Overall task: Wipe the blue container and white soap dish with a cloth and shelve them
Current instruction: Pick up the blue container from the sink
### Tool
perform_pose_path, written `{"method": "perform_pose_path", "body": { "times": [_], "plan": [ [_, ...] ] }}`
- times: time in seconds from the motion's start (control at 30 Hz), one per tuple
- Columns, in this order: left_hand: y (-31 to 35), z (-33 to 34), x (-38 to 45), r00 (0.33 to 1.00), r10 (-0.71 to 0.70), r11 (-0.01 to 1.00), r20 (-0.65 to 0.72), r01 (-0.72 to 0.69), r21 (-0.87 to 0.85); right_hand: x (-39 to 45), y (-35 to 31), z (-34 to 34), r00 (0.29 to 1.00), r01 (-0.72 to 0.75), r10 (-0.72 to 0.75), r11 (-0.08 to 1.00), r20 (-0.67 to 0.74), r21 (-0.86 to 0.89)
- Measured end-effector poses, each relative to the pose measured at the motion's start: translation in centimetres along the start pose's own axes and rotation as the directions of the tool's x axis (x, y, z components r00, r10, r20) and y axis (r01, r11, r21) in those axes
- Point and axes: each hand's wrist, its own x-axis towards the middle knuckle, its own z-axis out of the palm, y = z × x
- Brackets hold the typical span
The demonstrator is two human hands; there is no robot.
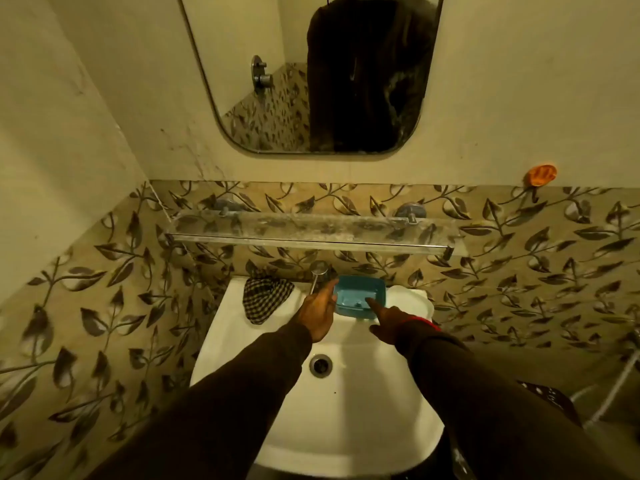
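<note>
The blue container [360, 295] sits at the back of the white sink [332, 403], just right of the tap. My left hand [318, 313] holds its left rim with the fingers wrapped around the edge. From the right, my right hand [391, 323] reaches in, its index finger stretched into the container's inside and the other fingers curled. A white soap dish [412, 303] lies partly hidden behind and to the right of the container, on the sink's back corner. On the sink's back left corner lies a crumpled checked cloth [265, 299].
A dusty glass shelf [304, 228] with a metal rail runs along the leaf-patterned tiles above the sink. A chrome tap [318, 275] stands between the cloth and the container. A mirror [311, 74] hangs higher up. An orange hook [540, 174] sticks to the wall at the right.
</note>
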Motion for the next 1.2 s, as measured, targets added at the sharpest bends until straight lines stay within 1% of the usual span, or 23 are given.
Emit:
{"method": "perform_pose_path", "body": {
  "times": [0.1,0.2,0.43,0.53,0.6,0.7,0.8,0.87,0.93,0.97,1.0,1.03,1.07,1.1,1.13,1.17,1.2],
  "plan": [
    [-0.2,0.1,0.1,1.0,0.006,1.0,-0.011,-0.006,0.002,0.3,-0.1,-0.2,1.0,-0.029,0.028,0.999,-0.005,-0.014],
    [-0.3,0.2,0.2,1.0,0.002,1.0,-0.019,-0.002,0.007,0.6,-0.1,-0.1,0.998,-0.043,0.042,0.999,-0.044,-0.006],
    [-0.2,0.3,0.2,0.998,0.008,1.0,-0.055,-0.009,-0.013,0.2,0.7,-0.1,0.99,-0.043,0.044,0.999,-0.135,0.009],
    [0.0,0.2,-0.3,0.996,0.024,1.0,-0.086,-0.024,0.005,-0.6,1.4,-0.1,0.983,-0.022,0.021,1.0,-0.185,-0.003],
    [0.0,0.1,-0.9,0.989,0.072,0.997,-0.126,-0.071,0.008,-1.5,2.0,-0.2,0.978,0.006,-0.02,0.997,-0.209,-0.071],
    [-0.5,-0.2,-2.3,0.96,0.159,0.985,-0.23,-0.17,-0.029,-3.6,2.9,-0.4,0.962,0.095,-0.136,0.98,-0.239,-0.175],
    [-1.4,-0.4,-3.8,0.925,0.174,0.97,-0.338,-0.22,-0.1,-5.9,3.5,-0.9,0.932,0.193,-0.25,0.955,-0.263,-0.224],
    [-1.7,-0.4,-4.6,0.902,0.155,0.964,-0.403,-0.227,-0.137,-7.4,3.4,-1.7,0.907,0.256,-0.315,0.939,-0.281,-0.228],
    [-1.4,-0.8,-5.2,0.905,0.074,0.957,-0.42,-0.183,-0.227,-9.0,2.6,-2.6,0.874,0.331,-0.382,0.921,-0.301,-0.208],
    [-1.1,-0.9,-5.3,0.92,0.006,0.943,-0.392,-0.136,-0.305,-9.6,2.2,-3.1,0.855,0.37,-0.413,0.909,-0.313,-0.189],
    [-0.9,-1.4,-5.5,0.942,-0.086,0.909,-0.325,-0.06,-0.413,-10.2,1.4,-3.7,0.83,0.416,-0.45,0.893,-0.329,-0.172],
    [-0.7,-1.9,-5.7,0.96,-0.195,0.842,-0.201,0.059,-0.536,-10.6,0.6,-4.2,0.802,0.46,-0.485,0.874,-0.35,-0.157],
    [-0.6,-2.7,-5.9,0.954,-0.299,0.727,-0.013,0.22,-0.65,-10.9,-0.2,-4.6,0.768,0.501,-0.517,0.853,-0.379,-0.148],
    [-0.6,-3.5,-6.3,0.914,-0.352,0.576,0.202,0.382,-0.723,-11.0,-1.1,-5.0,0.735,0.541,-0.547,0.829,-0.401,-0.139],
    [-0.8,-4.2,-6.7,0.867,-0.324,0.428,0.377,0.49,-0.759,-11.1,-1.9,-5.4,0.71,0.577,-0.573,0.807,-0.41,-0.127],
    [-1.2,-5.0,-7.4,0.84,-0.252,0.314,0.481,0.541,-0.78,-10.9,-3.0,-5.6,0.69,0.614,-0.6,0.781,-0.405,-0.113],
    [-1.6,-5.8,-8.0,0.834,-0.174,0.235,0.524,0.552,-0.8,-10.7,-4.0,-5.7,0.674,0.645,-0.624,0.758,-0.395,-0.097]
  ]
}}
